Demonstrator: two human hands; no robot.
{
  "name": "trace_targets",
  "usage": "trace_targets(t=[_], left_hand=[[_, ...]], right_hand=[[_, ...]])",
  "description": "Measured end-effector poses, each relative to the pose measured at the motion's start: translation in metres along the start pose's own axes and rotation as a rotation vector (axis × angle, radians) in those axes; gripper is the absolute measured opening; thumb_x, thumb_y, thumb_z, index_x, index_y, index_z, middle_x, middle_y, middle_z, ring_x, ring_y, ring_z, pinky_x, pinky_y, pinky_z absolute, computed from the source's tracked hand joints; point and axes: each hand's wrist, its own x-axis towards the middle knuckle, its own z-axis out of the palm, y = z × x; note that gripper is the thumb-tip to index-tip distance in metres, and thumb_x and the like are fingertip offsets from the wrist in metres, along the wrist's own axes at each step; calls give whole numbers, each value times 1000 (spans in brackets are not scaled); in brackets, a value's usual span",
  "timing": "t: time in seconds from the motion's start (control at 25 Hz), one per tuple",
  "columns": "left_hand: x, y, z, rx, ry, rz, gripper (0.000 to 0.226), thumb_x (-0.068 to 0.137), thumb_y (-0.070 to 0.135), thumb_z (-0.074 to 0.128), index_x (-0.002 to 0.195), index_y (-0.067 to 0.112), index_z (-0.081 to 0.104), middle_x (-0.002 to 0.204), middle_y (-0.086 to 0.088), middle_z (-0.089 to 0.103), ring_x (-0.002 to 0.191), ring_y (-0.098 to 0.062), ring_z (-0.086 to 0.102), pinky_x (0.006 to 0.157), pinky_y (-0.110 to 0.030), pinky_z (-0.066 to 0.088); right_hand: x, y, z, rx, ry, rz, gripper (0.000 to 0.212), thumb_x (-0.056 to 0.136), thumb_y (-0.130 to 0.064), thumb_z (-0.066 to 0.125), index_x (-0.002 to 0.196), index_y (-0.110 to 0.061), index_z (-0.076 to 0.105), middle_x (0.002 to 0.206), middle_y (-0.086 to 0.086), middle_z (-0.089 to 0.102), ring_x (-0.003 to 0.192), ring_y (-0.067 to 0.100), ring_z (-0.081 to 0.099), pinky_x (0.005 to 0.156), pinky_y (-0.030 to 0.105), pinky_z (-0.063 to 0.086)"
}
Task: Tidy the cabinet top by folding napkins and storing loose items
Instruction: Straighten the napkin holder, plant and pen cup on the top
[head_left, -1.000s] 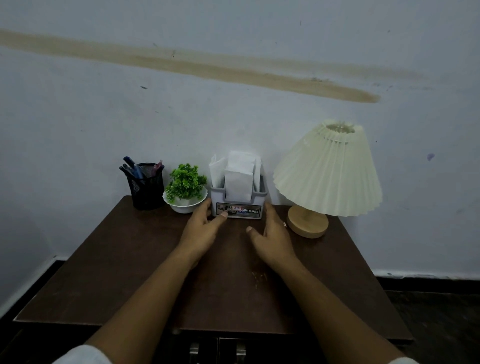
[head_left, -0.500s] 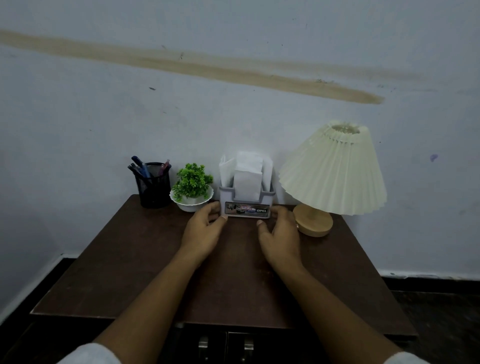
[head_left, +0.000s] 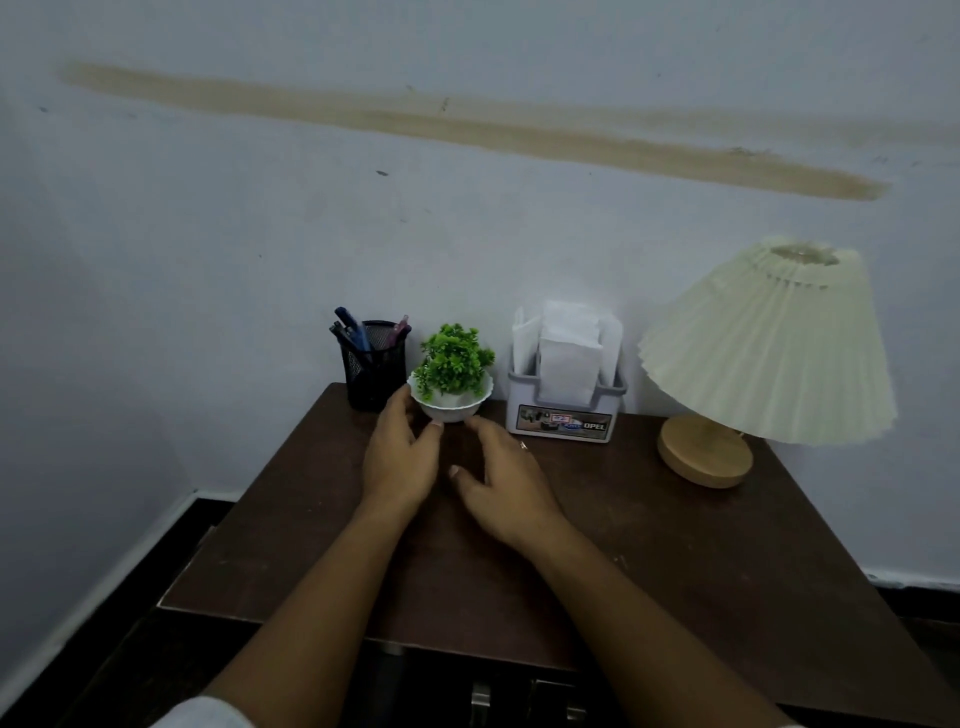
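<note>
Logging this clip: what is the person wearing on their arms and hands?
Both forearms are bare. A white sleeve shows at the frame's bottom edge on the left arm. The left hand and right hand wear no gloves. A small ring sits on a right-hand finger.

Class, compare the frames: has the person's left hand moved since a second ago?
Yes. The left hand has shifted left, away from the napkin holder, and now touches the white plant bowl.
</note>
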Motion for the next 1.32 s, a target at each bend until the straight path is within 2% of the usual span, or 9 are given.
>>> trace_targets(t=[0.24, 0.4, 0.6, 0.76, 0.88, 1.0, 1.16, 1.32], left_hand=[[7, -9, 2, -11, -37, -8, 54, 94, 21, 59, 146, 30, 48, 138, 5, 60, 126, -13, 55, 107, -39, 45], [6, -10, -1, -10, -81, 18, 55, 95, 21, 59, 147, 32, 46, 141, 5, 58, 130, -11, 52, 106, -32, 42], [5, -8, -2, -21, -75, 21, 55, 96, 19, 59, 148, 28, 46, 144, 3, 56, 133, -13, 51, 108, -31, 41], [8, -13, -15, -54, 29, 30, 48, 96, 17, 61, 143, 21, 53, 141, 0, 57, 126, -14, 54, 106, -33, 45], [22, -28, -45, 0, 133, -2, 43, 96, 21, 61, 139, 20, 56, 138, -1, 59, 121, -11, 56, 104, -33, 46], [31, -36, -67, 2, 131, -13, 40, 97, 20, 59, 137, 19, 56, 136, 0, 61, 122, -13, 58, 107, -39, 47], [44, -35, -72, 125, 51, 46, 40, 97, 17, 58, 136, 21, 56, 126, 9, 62, 114, -10, 57, 96, -28, 44], [51, -37, -72, 140, 5, 61, 44, 97, 17, 57, 140, 22, 53, 126, 11, 62, 115, -8, 56, 95, -25, 41]], right_hand=[[9, 0, 2, -49, -12, -18, 69, 92, -27, 64, 153, -18, 33, 156, 3, 42, 142, 22, 41, 114, 34, 35], [10, -1, 4, -71, -22, -11, 76, 91, -29, 64, 156, -18, 27, 159, 3, 39, 145, 22, 38, 116, 36, 35], [10, 0, 4, -89, -25, 3, 75, 92, -30, 64, 156, -16, 28, 159, 3, 38, 145, 22, 37, 117, 36, 33], [3, -2, 9, -129, -20, -59, 66, 92, -35, 63, 151, -16, 39, 150, 3, 47, 138, 20, 44, 115, 32, 35], [5, -16, 24, -134, -102, -167, 66, 94, -36, 59, 153, -18, 36, 156, 0, 42, 144, 15, 37, 120, 31, 28], [25, -33, 44, -124, -152, -209, 69, 97, -34, 57, 157, -14, 28, 163, 4, 31, 151, 17, 27, 123, 32, 21], [55, -48, 68, -144, -143, -128, 80, 96, -36, 54, 160, -7, 14, 167, 14, 17, 155, 26, 17, 125, 40, 19], [70, -55, 83, -170, -96, -33, 86, 94, -40, 50, 158, -1, 7, 165, 19, 18, 151, 31, 24, 123, 46, 24]])
